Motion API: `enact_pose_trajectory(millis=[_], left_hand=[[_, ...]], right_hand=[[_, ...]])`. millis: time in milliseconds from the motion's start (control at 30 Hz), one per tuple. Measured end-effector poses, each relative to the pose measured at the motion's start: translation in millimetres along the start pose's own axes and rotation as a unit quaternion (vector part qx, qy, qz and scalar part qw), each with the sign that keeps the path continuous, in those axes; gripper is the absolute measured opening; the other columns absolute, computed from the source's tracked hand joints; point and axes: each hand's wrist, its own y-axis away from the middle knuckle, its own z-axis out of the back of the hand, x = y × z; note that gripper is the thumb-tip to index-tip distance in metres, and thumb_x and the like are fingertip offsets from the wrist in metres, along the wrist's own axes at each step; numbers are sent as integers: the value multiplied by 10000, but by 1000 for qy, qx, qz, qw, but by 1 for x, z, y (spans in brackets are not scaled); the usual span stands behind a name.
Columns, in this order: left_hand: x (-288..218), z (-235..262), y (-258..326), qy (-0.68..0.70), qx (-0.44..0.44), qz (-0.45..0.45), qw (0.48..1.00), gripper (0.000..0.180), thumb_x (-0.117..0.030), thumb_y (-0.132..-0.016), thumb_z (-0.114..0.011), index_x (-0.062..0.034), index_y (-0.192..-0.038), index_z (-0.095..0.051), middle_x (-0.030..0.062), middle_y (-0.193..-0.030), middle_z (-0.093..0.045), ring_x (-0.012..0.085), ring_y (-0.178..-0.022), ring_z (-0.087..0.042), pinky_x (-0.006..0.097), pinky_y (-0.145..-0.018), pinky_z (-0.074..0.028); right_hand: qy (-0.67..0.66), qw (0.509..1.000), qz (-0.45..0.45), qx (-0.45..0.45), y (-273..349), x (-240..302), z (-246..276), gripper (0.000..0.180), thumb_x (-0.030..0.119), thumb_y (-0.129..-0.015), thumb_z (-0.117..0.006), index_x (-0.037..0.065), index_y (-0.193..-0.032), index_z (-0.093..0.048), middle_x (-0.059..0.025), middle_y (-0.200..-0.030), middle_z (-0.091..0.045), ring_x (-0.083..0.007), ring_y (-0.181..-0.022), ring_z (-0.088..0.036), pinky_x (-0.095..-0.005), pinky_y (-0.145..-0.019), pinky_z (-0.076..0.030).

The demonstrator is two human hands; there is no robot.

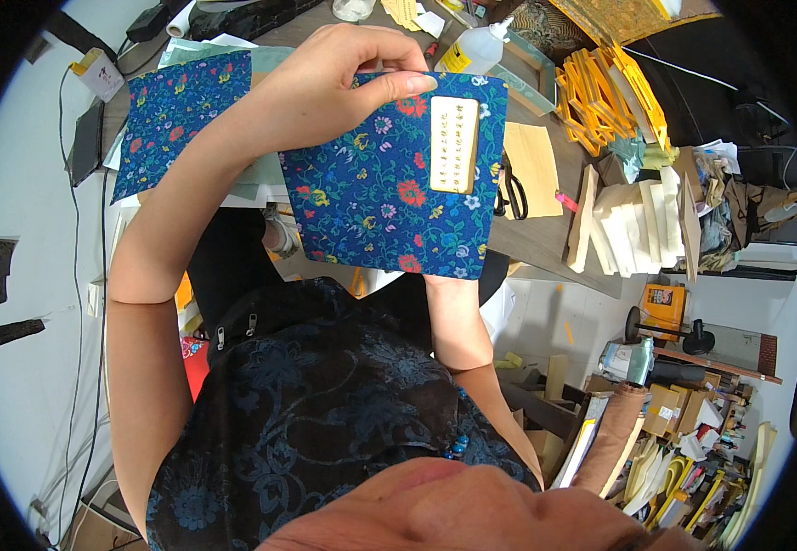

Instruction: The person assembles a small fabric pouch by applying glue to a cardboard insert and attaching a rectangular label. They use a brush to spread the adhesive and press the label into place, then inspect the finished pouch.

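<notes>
- Blue floral cover [389, 197] held up in mid-scene, above the desk [531, 239] edge, face toward the camera.
- Left hand [343, 69] at the cover's far edge, fingers [407, 84] curled shut, pinching the top rim just left of the label [454, 144].
- Cream label stuck upright on the cover's right part, near the far edge.
- Right hand hidden behind the cover; only the forearm [458, 321] rising from below to its near edge. Fingers there not visible, grip impossible to tell.
- Second blue floral cover [178, 115] lying flat on the desk, left and far, partly under the left forearm.
- Glue bottle [476, 50] on the desk, just beyond the held cover's far right corner.
- Black scissors [511, 193] on the desk, just right of the held cover, beside a tan card [536, 165].
- Yellow frames [610, 96] piled far right on the desk.
- Cream boards [633, 225] standing on edge in a row, right of the scissors.
- Dark floral blouse [325, 413] filling the near middle.
- Cluttered shelves [692, 404] low on the right, with boxes and paper rolls.
</notes>
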Motion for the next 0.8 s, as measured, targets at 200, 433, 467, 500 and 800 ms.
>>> enact_pose_trajectory(millis=[200,433,467,500,800], left_hand=[[-2,-1,-2,-4,-3,-11,1000,175,-153,-909,-612,14,-883,-566,4,-775,-494,69,-747,-453,220,-700,-410],[-1,0,-1,-12,-6,-16,1000,178,-157,-906,-613,8,-869,-559,9,-761,-482,74,-729,-437,228,-678,-395],[-1,0,-2,-16,-5,-17,1000,179,-160,-905,-614,7,-868,-560,11,-759,-481,79,-726,-436,232,-678,-393],[-1,0,-3,-17,-5,-22,1000,182,-164,-903,-615,6,-868,-561,14,-758,-482,86,-725,-437,237,-680,-393],[1,1,0,-31,-2,-13,999,199,-180,-897,-622,4,-855,-558,28,-750,-499,114,-740,-470,253,-719,-405]], right_hand=[[18,1000,0,-16,1,2,3,692,616,-933,-309,164,-1457,-298,-106,-1432,-408,-281,-1275,-438,-482,-1035,-394],[19,1000,2,-11,-1,1,5,675,603,-943,-298,166,-1458,-296,-102,-1434,-407,-281,-1271,-443,-476,-1035,-394],[28,999,7,-19,0,2,3,687,610,-941,-295,156,-1457,-297,-108,-1435,-405,-284,-1273,-441,-478,-1035,-392],[36,999,12,-27,1,2,1,700,617,-938,-292,147,-1456,-298,-113,-1436,-402,-287,-1274,-438,-480,-1036,-390],[39,999,10,-22,-10,0,-2,721,629,-933,-290,132,-1455,-299,-121,-1438,-400,-292,-1277,-435,-482,-1037,-386]])
